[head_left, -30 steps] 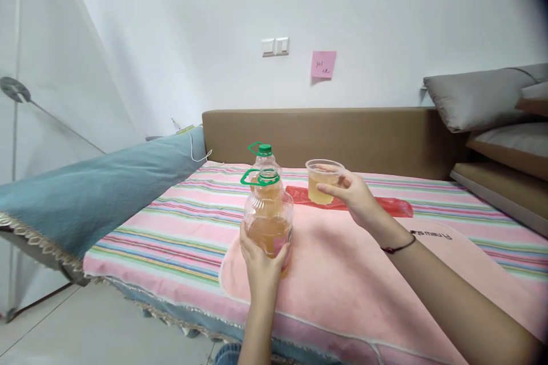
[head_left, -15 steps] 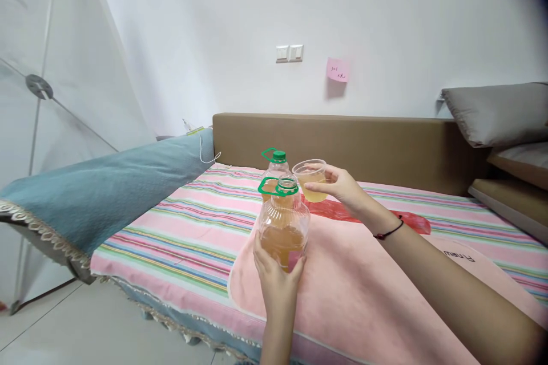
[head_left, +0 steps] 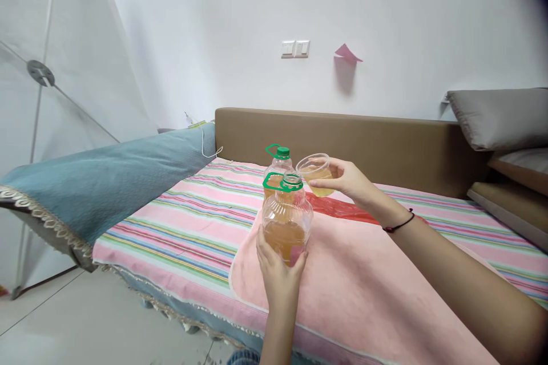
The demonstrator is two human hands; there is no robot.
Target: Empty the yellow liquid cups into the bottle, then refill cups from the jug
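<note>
My left hand [head_left: 280, 274] is wrapped round the lower part of a clear plastic bottle [head_left: 287, 217], partly filled with amber liquid. The bottle stands uncapped, with a green carry handle round its neck. Just behind it is a second bottle [head_left: 279, 167] with a green cap and green handle, partly hidden. In my right hand [head_left: 349, 182] is a clear plastic cup [head_left: 314, 170] holding pale yellow liquid. The cup is tilted toward the open bottle, its rim close beside the bottle's mouth; I cannot tell whether they touch.
A pink mat [head_left: 351, 279] lies on the striped sofa cover [head_left: 180, 222]. Red plastic [head_left: 338, 208] lies behind my right hand. The brown backrest [head_left: 342, 131] runs along the wall. A blue-covered armrest [head_left: 128, 171] is at left, grey cushions [head_left: 500, 120] at right.
The cup has tipped further toward the bottle's mouth. The pink note on the wall has lifted and curled upward. The view has shifted slightly.
</note>
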